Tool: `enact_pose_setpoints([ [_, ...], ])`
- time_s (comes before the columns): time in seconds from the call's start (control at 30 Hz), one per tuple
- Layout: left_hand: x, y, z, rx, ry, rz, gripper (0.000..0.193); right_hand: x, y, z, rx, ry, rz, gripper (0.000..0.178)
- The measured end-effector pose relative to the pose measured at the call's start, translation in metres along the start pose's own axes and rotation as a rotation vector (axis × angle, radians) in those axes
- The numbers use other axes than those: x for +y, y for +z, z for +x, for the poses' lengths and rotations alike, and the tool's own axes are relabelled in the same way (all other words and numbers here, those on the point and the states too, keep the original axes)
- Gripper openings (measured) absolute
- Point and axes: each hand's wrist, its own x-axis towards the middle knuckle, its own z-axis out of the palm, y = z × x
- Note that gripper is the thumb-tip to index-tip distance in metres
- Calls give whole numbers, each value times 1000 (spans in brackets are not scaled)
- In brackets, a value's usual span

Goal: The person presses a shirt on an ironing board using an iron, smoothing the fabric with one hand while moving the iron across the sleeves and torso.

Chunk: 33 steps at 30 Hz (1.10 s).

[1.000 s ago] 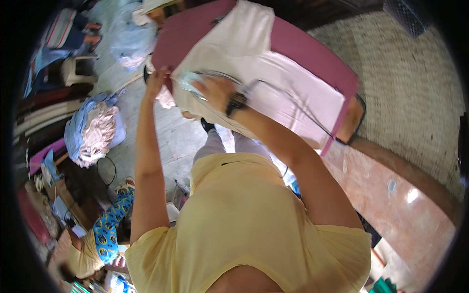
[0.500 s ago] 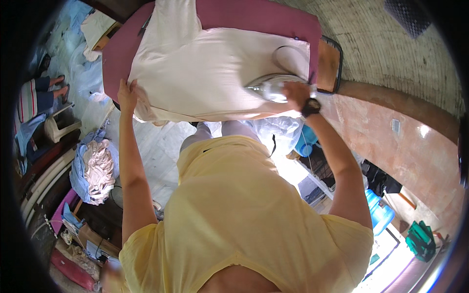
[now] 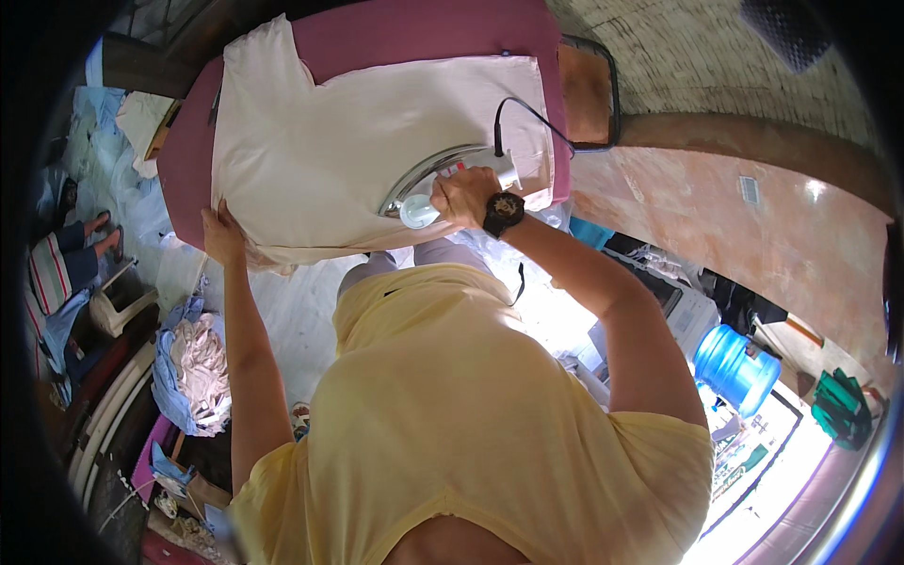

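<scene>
Judged from the middle of the view, another person's lower legs [image 3: 89, 247], with sandalled feet, show just past 9 o'clock, and a cream plastic stool [image 3: 122, 303] sits near them at 9. Between 8 and 9 o'clock lies a crumpled heap of blue and pale pink cloth [image 3: 196, 372]. The left hand [image 3: 223, 234], a little past 9 o'clock, touches the lower left corner of a cream fabric garment [image 3: 330, 141]; whether its fingers pinch the cloth or only press it, I cannot tell. The garment lies spread from 10 to 1 o'clock over a table covered in maroon cloth [image 3: 424, 33], which shows bare along its far edge. On the garment, near 12 o'clock, is a silver and white clothes iron [image 3: 424, 184] with a pale rounded knob, its pointed tip aimed toward 8 o'clock. The right hand [image 3: 466, 196] grasps it from above, fingers curled around the handle, and a black wristwatch [image 3: 505, 214] circles that wrist. A thin black cord [image 3: 521, 103] arches from the iron's heel toward the table's right edge. Between 3 and 4 o'clock are a large translucent blue plastic bottle [image 3: 734, 369] and, farther out, a crumpled green bag [image 3: 841, 410].
</scene>
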Motion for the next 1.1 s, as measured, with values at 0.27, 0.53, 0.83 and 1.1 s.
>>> enact_pose_setpoints([
  [0.27, 2, -3, 4, -84, 6, -63, 43, 183, -9, -58, 250, -2, -241, 27],
  [0.53, 26, 13, 59, 2, -79, -147, 51, 171, -8, -44, 200, 55, -211, 25],
  [0.83, 121, 13, 72, 89, 552, -307, 33, 36, -8, 17, 378, -95, -35, 65],
  [1.1, 201, 42, 132, -351, 859, -144, 19, -48, -31, 84, 283, -238, 72, 75],
])
